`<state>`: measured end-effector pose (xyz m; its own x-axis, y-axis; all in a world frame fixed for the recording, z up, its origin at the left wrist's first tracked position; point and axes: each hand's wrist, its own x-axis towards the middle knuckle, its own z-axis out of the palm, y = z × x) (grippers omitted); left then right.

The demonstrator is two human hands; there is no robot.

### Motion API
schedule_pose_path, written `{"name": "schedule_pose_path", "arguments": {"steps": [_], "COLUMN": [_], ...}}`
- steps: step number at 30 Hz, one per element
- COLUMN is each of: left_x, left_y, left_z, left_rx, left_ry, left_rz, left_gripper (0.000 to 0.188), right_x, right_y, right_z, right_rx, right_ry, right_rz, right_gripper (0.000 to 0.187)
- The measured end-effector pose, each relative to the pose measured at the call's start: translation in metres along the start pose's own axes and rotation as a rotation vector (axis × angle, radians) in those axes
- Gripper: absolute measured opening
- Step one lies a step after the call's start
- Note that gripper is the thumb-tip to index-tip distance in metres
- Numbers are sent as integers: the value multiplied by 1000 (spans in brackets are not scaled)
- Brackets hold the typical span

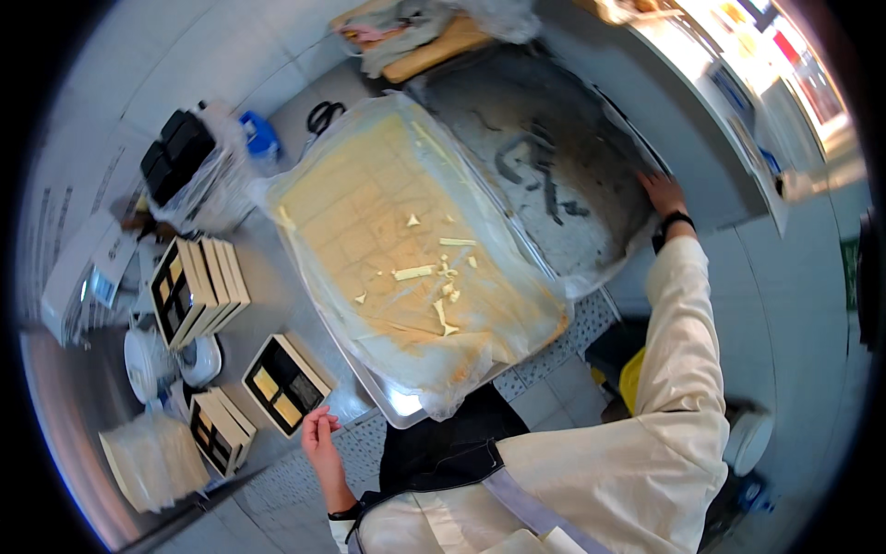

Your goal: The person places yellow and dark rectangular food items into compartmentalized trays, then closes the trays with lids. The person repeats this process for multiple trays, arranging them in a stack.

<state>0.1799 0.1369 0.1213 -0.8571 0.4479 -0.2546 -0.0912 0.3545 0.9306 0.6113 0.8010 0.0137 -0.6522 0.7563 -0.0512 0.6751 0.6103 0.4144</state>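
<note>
A metal tray (546, 257) lined with plastic film holds dark grey scraps and crumbs at the right. My right hand (663, 192) grips its right rim, fingers over the edge. Overlapping that tray on the left is a second tray (402, 406), its film dusted with tan powder. Pale yellow offcuts (413, 272) lie scattered on the film (360, 185). My left hand (321, 436) hangs near the front, fingers loosely bent and nothing visible in them. Just beyond it stands a cream box (287, 385) with yellow and black square pieces in its compartments.
More cream boxes (198, 286) stand stacked on the steel counter (277, 277) at the left. Packed black trays (177, 152), black-handled scissors (325, 116) and a blue container (260, 135) are farther back. A wooden board (438, 48) with cloths lies behind the trays. A yellow bucket (632, 379) sits below.
</note>
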Motion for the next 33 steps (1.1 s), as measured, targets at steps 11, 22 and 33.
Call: {"name": "schedule_pose_path", "arguments": {"steps": [11, 22, 33], "left_x": [6, 39, 30], "left_y": [21, 32, 8], "left_z": [25, 54, -10], "left_rx": [-54, -237, -1055], "left_ry": [1, -445, -860], "left_rz": [-44, -85, -418], "left_gripper": [18, 49, 62], "right_x": [2, -8, -126], "right_y": [22, -177, -480], "right_z": [-36, -272, -385], "right_rx": [-179, 592, 967], "right_ry": [-112, 615, 523], "right_rz": [-203, -530, -1182], "right_gripper": [20, 18, 28]}}
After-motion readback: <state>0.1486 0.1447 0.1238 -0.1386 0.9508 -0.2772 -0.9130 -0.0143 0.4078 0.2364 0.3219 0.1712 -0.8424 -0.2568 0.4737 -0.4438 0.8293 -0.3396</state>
